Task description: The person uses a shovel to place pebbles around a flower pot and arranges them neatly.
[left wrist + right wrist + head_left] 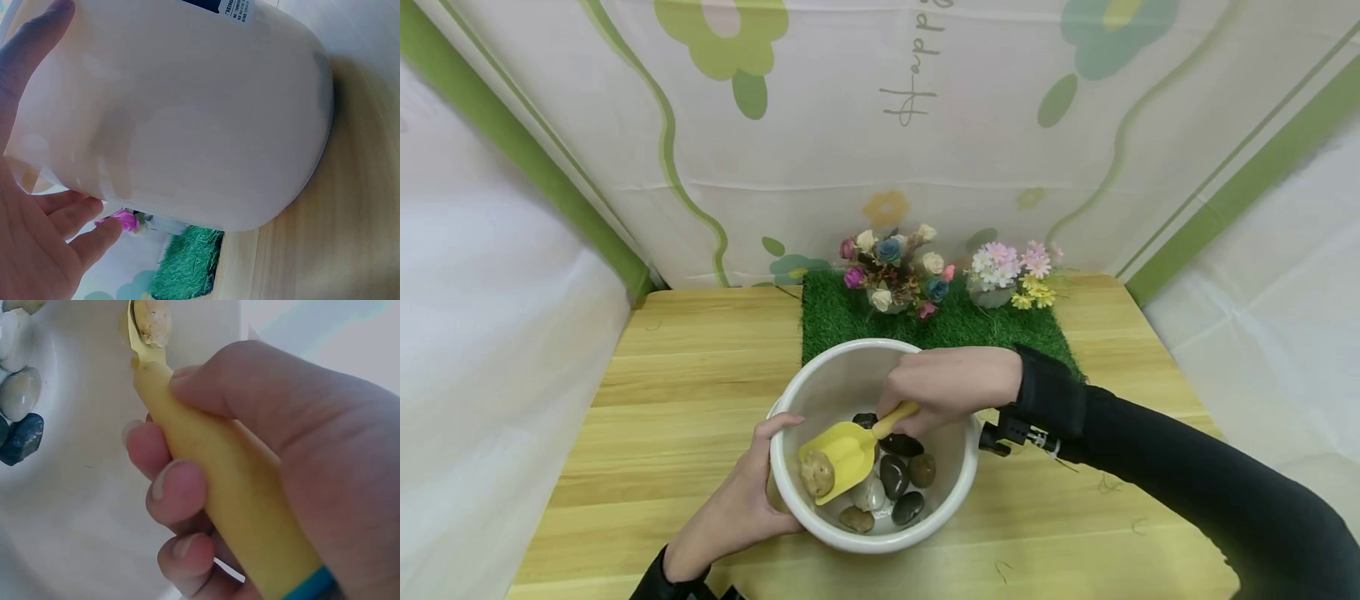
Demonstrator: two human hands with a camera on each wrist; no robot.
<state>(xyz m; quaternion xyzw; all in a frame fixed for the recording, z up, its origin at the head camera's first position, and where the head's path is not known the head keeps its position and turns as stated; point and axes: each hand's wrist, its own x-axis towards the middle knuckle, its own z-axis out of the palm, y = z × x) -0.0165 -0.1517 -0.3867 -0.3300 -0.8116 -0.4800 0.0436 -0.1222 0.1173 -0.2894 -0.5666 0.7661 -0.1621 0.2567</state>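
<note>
A white bucket stands on the wooden table with several smooth stones at its bottom, dark, brown and pale. My right hand reaches inside and grips a yellow toy shovel by its handle, fingers curled round it and thumb along the top. One tan stone lies on the shovel blade, close to the bucket's left wall. At the left rim, my left hand holds the bucket, thumb over the edge. The left wrist view shows its fingers against the bucket's outer side.
Behind the bucket lies a green artificial grass mat. On it stand a pot of mixed roses and a small pot of pink, white and yellow flowers. A printed white curtain hangs at the table's back edge.
</note>
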